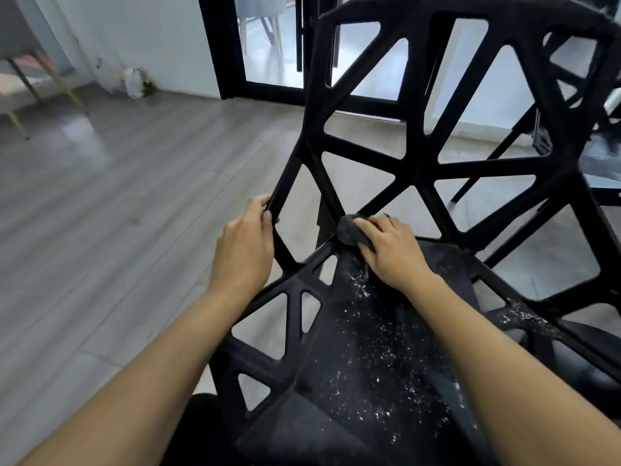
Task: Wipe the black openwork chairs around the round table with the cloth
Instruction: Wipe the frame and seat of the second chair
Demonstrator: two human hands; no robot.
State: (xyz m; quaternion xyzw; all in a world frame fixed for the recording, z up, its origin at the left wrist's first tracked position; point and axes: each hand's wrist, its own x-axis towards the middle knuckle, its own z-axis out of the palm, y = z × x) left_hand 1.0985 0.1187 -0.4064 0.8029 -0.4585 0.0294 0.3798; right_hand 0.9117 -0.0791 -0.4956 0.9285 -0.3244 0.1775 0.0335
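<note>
Right hand presses the bunched dark cloth into the seat's back left corner, fingers curled over it. Left hand grips a backrest strut of the chair. White specks on the seat lie toward the wearer — right hand nearer.

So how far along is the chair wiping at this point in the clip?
Little looks done: the seat of the near chair carries white specks. In hand: the right hand presses a dark cloth where seat meets backrest, while the left hand grips a side strut. Left: the speckled seat, the backrest struts, and a second black chair behind; its state is unclear.
</note>
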